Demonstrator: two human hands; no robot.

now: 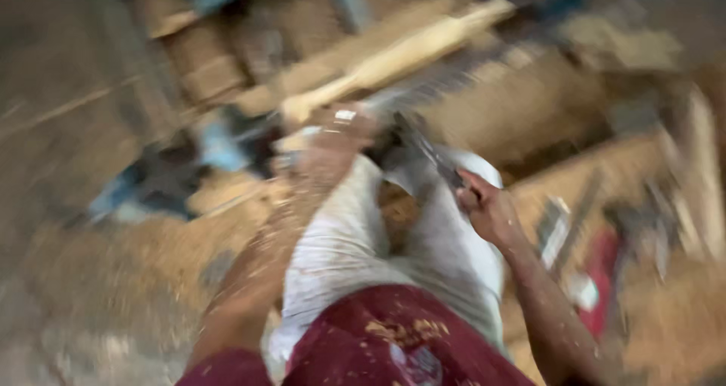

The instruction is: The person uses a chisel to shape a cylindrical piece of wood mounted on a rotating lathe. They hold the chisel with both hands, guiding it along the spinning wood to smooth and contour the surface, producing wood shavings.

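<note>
Head view, heavy motion blur, person seated low on the floor with knees up in pale grey trousers and a dark red shirt speckled with sawdust; right hand closed around the handle end of a thin dark tool, likely a saw or rasp, can't tell which through the blur, its blade running up and left toward the knees; left hand stretched forward, fingers seemingly wrapped on or pressing a long pale turned wooden piece that lies diagonal just beyond the knees, grip too smeared to call for certain; forearms dusted with shavings; sawdust piled thick on the floor at left and right, so cutting or shaping looks well underway, judging by that mess, but the wooden piece appears whole and the cut itself isn't visible, so how much is left can't be told; blue object beside the left arm, red item and a pale flat tool on the right, stacked boards behind, all blurred
</note>
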